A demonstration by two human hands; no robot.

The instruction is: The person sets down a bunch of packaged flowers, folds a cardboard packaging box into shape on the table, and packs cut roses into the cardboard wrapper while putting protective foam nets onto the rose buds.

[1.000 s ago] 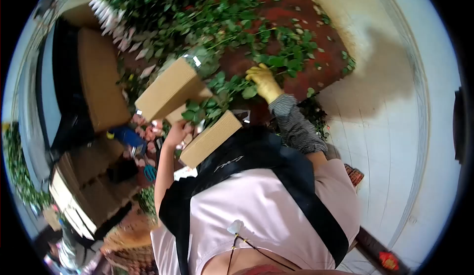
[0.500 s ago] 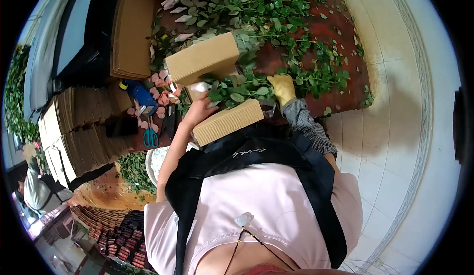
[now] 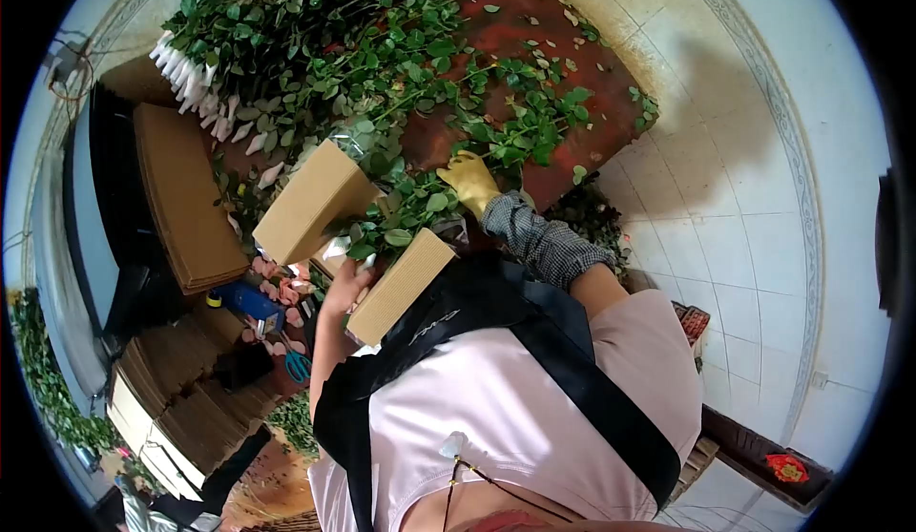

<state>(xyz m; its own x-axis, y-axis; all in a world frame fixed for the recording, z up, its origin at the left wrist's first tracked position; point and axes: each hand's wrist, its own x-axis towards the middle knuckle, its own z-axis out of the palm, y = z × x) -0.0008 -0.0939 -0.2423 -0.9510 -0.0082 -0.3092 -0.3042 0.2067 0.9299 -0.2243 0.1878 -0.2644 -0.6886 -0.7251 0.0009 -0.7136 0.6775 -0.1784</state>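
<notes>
Leafy rose stems [image 3: 405, 209] lie between two folded pieces of corrugated cardboard, an upper one [image 3: 310, 200] and a lower one [image 3: 401, 286]. A pale wrapped bud [image 3: 336, 248] shows at their left end. My bare left hand [image 3: 347, 289] curls around the bud end, beside the lower cardboard; some fingertips are hidden. My right hand [image 3: 469, 181], in a yellow glove, is closed around the stems at the other end. Clear plastic [image 3: 456, 234] peeks out near the lower cardboard.
Many roses with white-wrapped heads [image 3: 191, 79] are piled on the red table [image 3: 434, 141]. Stacked cardboard [image 3: 186, 208], blue-handled scissors [image 3: 298, 367], a blue tool [image 3: 256, 305] and pink petals [image 3: 286, 291] are at the left. Leaves litter the table edge.
The view has turned and shifted, so the table and cardboard appear rotated and further left. Both hands stay at opposite ends of the roses.
</notes>
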